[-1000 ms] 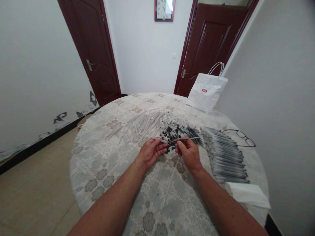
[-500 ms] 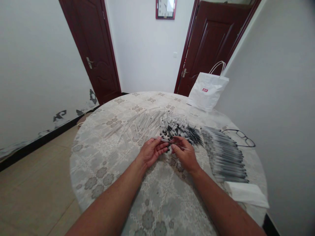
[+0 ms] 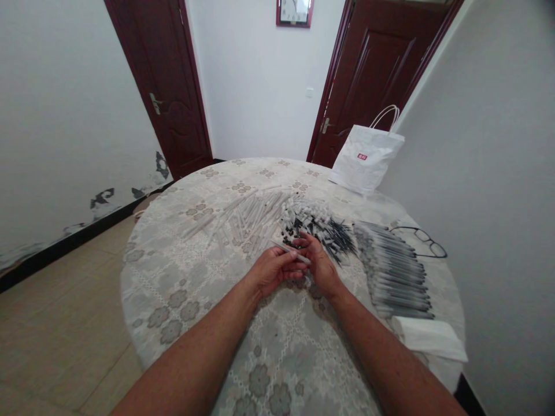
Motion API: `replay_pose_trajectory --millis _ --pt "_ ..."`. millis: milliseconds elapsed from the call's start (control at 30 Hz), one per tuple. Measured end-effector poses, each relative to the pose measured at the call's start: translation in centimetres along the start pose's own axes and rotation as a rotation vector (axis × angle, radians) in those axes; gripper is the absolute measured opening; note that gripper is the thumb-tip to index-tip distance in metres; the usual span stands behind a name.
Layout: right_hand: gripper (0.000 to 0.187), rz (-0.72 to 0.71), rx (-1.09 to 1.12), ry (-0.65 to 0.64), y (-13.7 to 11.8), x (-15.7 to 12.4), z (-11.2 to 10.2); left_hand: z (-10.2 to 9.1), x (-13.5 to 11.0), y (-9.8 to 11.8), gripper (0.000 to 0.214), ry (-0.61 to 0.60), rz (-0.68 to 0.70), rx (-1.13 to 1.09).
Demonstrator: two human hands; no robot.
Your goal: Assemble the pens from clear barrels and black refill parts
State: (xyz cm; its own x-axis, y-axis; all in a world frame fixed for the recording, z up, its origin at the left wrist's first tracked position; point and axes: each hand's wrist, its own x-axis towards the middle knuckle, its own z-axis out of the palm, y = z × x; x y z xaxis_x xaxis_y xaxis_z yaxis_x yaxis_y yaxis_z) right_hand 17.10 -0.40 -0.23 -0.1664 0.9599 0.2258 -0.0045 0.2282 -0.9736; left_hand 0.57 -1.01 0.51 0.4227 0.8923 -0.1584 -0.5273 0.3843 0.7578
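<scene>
My left hand [image 3: 277, 270] pinches a clear, whitish pen barrel [image 3: 302, 258] between thumb and fingers. The barrel slants down to the right, and its lower end meets the palm side of my right hand [image 3: 319, 264]. The right fingers curl around that end, beside the small black plugs [image 3: 286, 236]; whether anything else is in them is hidden. Just beyond lie a heap of white pen caps [image 3: 312, 211] and a bunch of thin black-tipped refills [image 3: 340, 237]. Loose clear pen barrels [image 3: 247, 216] spread out to the left of the heap.
Pens with dark ends [image 3: 396, 271] lie in a long row at the right. Beside them are eyeglasses [image 3: 427, 242] and a folded white cloth or paper [image 3: 429, 338]. A white paper bag [image 3: 366, 159] stands at the back right of the round table with a patterned tablecloth [image 3: 191, 346].
The right hand has turned palm inward and moved against the end of the pen barrel; the thin pale piece it held is out of sight. The view has shifted slightly.
</scene>
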Motion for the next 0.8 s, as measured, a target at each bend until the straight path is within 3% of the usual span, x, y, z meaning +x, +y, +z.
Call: replay_pose_trajectory --millis 67,167,267,433,633,733,800 --pt "0.053 -0.045 -0.137 0.079 0.1 0.4 -0.9 -0.6 0.3 0.6 0.017 0.095 0.055 -0.085" --pt "0.032 -0.191 -0.567 0.116 0.3 0.7 -2.3 -1.7 0.8 1.8 0.011 0.251 0.165 -0.238" --pt "0.022 -0.273 -0.947 -0.025 0.6 0.6 -2.6 -2.3 1.1 2.3 0.012 0.334 0.201 -0.309" --pt "0.019 -0.194 -1.267 -0.169 0.6 0.1 -0.8 -1.7 1.0 1.9 0.014 0.309 0.238 -0.244" --pt "0.015 -0.123 -1.397 -0.212 -0.1 0.2 0.1 -0.9 0.7 1.6 0.018 0.292 0.26 -0.172" --pt "0.015 -0.177 -1.271 -0.18 0.0 0.2 -0.2 -0.9 0.7 1.6 0.02 0.274 0.259 -0.152" --pt "0.019 -0.247 -1.083 -0.093 0.0 0.2 -0.5 -0.9 0.7 1.5 0.02 0.256 0.258 -0.137"
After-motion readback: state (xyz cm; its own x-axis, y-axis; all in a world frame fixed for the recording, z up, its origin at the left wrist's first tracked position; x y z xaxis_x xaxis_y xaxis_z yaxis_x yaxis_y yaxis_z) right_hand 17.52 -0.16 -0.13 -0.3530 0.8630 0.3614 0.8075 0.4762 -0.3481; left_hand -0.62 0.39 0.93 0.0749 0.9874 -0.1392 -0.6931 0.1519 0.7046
